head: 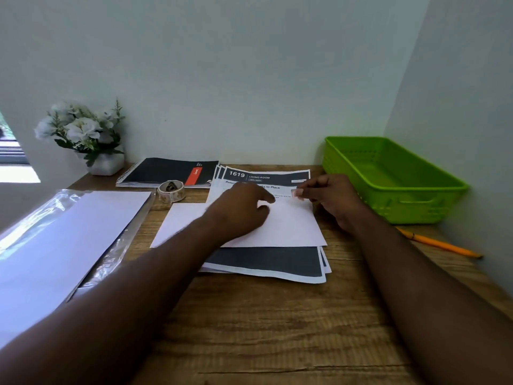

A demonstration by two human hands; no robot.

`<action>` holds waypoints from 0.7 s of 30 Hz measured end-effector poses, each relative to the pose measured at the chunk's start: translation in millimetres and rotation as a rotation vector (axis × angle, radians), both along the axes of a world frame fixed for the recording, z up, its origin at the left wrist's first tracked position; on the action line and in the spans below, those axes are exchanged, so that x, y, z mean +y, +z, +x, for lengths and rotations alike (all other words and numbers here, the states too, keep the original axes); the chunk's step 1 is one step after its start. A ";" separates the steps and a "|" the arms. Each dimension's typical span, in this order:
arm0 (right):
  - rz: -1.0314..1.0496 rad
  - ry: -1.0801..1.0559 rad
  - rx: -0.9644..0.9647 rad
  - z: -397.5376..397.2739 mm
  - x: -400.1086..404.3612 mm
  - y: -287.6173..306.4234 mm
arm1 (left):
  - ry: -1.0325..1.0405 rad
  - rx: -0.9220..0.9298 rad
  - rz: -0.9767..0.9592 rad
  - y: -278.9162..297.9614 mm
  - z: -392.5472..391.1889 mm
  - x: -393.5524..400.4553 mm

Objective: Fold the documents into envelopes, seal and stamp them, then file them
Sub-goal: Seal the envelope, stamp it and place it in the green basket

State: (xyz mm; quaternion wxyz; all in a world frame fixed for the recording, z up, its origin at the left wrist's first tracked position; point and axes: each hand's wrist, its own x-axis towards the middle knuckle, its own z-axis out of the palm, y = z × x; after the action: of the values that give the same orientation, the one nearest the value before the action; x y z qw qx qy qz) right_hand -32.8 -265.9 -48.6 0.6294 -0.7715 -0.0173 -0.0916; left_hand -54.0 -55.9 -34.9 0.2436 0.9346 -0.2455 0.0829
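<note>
Stamping: the right hand point(330, 198) pinches a small pale sticker point(296, 193) by its fingertips, at the upper right corner of the white envelope point(288, 226).
Left hand: the left hand point(241, 209) lies on the envelope, fingers bent; whether it presses or grips I cannot tell.
Key relation: the envelope lies mid-frame under both hands, long axis left to right; the sticker sits just above its far right corner, so the right hand is nearer.
Documents: a fanned stack of printed sheets point(266, 263) lies beneath the envelope; at least three edges show.
Counts: one sticker roll point(171, 191), one green tray point(388, 176), one pencil point(438, 243), one wrapped envelope pack point(63, 232) on the counter point(263, 329).
</note>
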 end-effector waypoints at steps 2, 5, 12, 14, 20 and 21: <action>0.008 -0.005 0.023 -1.8 -0.5 0.6 | 0.022 0.003 -0.016 1.4 4.7 -16.3; -0.005 -0.011 0.037 -4.2 -5.1 2.7 | 0.070 0.011 -0.095 -9.5 9.3 -31.0; -0.039 -0.012 0.034 -1.5 -7.4 0.4 | -0.003 -0.060 -0.082 -29.5 11.3 -35.1; -0.056 0.005 0.032 0.1 -8.0 -0.8 | -0.018 -0.034 -0.101 -27.9 11.4 -35.9; -0.115 0.063 0.048 3.0 -9.8 -1.9 | 0.000 -0.009 -0.041 -22.0 10.9 -38.5; -0.125 0.066 0.052 3.4 -9.7 -1.9 | 0.000 -0.008 -0.049 -22.1 10.3 -38.3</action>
State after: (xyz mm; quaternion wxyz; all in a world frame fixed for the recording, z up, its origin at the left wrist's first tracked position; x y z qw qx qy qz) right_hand -29.3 -275.7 -50.5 0.5829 -0.8104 -0.0319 -0.0495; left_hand -43.7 -94.2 -57.0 0.2653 0.9281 -0.2444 0.0924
